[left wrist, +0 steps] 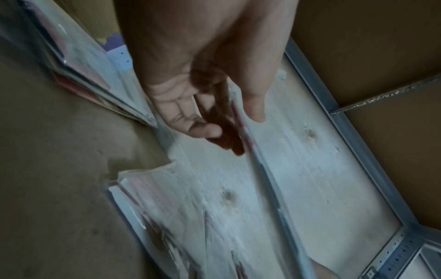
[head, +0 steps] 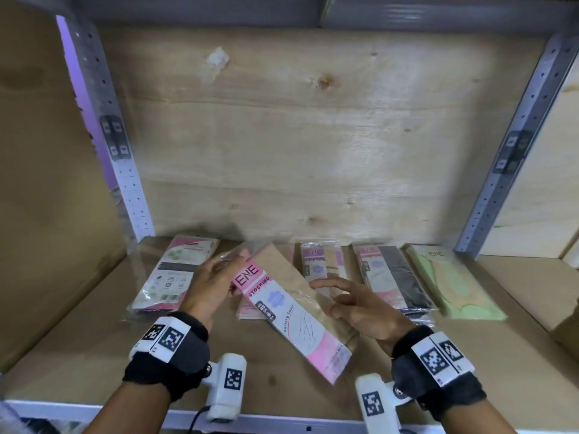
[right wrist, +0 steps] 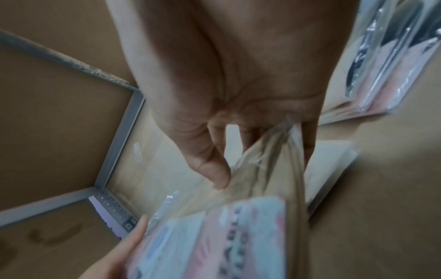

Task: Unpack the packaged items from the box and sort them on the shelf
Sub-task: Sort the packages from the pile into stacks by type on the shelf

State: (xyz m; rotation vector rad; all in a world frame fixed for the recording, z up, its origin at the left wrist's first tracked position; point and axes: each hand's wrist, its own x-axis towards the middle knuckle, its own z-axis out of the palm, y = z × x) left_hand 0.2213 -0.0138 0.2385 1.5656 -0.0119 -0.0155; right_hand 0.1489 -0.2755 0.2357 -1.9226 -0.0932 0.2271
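Observation:
A pink and white stocking package (head: 291, 308) in clear plastic is held tilted just above the brown shelf board (head: 94, 355). My left hand (head: 213, 277) pinches its far top end; in the left wrist view the package (left wrist: 248, 139) shows edge-on between thumb and fingers of that hand (left wrist: 203, 94). My right hand (head: 354, 305) is at the package's right edge. In the right wrist view its thumb (right wrist: 219, 175) lies on the plastic (right wrist: 214, 236) with the fingers behind. Under the held package lies another pink pack (head: 250, 308).
Along the back of the shelf lie a stack with a printed label side up (head: 175, 274), a purple pack (head: 319, 261), a black pack stack (head: 388, 277) and a green pack (head: 445, 283). Grey perforated uprights (head: 125, 170) (head: 507, 158) flank a plywood back panel (head: 297, 136).

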